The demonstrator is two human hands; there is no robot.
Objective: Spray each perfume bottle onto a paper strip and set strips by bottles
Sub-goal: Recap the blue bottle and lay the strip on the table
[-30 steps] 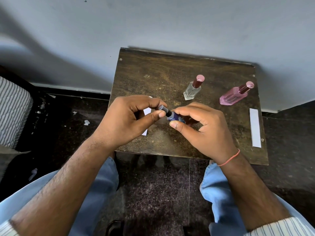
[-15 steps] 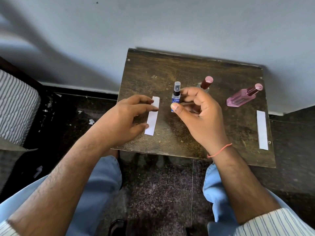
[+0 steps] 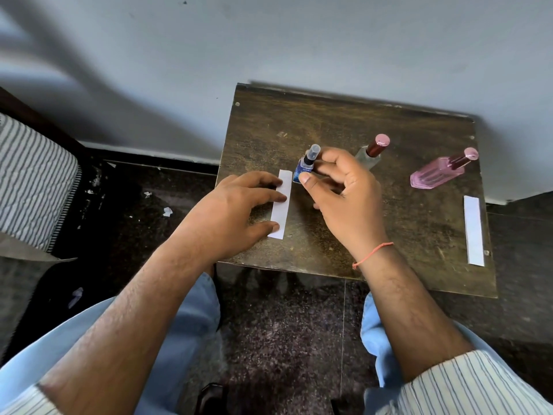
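A small blue perfume bottle (image 3: 302, 170) with a clear cap stands on the dark wooden table (image 3: 344, 121). My right hand (image 3: 344, 193) pinches the bottle between thumb and fingers. Just left of the bottle lies a white paper strip (image 3: 282, 202). My left hand (image 3: 236, 211) rests on that strip with straight fingers and covers its left edge. A clear bottle (image 3: 371, 155) with a maroon cap stands behind my right hand. Further right is a pink bottle (image 3: 437, 175). A second paper strip (image 3: 473, 230) lies near the table's right edge.
The table stands against a pale grey wall (image 3: 269, 49). Its front edge lies just above my knees in light blue trousers (image 3: 191, 319). A striped cushion (image 3: 30, 181) sits at the far left over the dark speckled floor (image 3: 284, 339).
My right hand has set the blue bottle upright on the table beside the strip. My left hand left the bottle's cap and now lies flat on the paper strip.
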